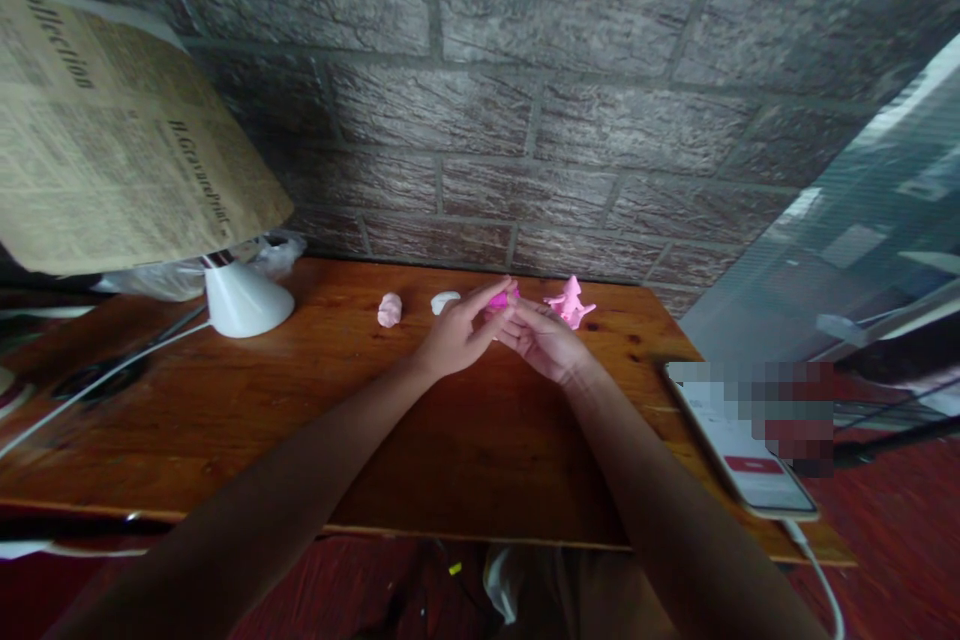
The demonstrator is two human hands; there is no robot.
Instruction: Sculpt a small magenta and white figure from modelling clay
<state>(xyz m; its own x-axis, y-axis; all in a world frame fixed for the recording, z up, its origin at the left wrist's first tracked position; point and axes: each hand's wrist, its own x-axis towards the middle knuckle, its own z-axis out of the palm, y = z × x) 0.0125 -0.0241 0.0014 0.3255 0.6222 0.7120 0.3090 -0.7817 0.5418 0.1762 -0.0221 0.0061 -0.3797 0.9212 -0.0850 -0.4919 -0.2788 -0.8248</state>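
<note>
A newsprint-patterned lampshade [135,140] filled the upper left of the frame, above a white lamp base [249,302], while a lit phone [720,435] lay on the wooden table [300,410] at lower right. A pale pink lump [389,310] and a white lump [444,301] sat left of center, and a spiky pink piece [571,303] stood just behind the right hand [551,345], which partly hid it. At center, the left hand [461,332] and right hand met, fingers curled together around a magenta lump [502,300]. The lump showed between their fingers, partly covered; I could not tell which fingertips pressed it.
</note>
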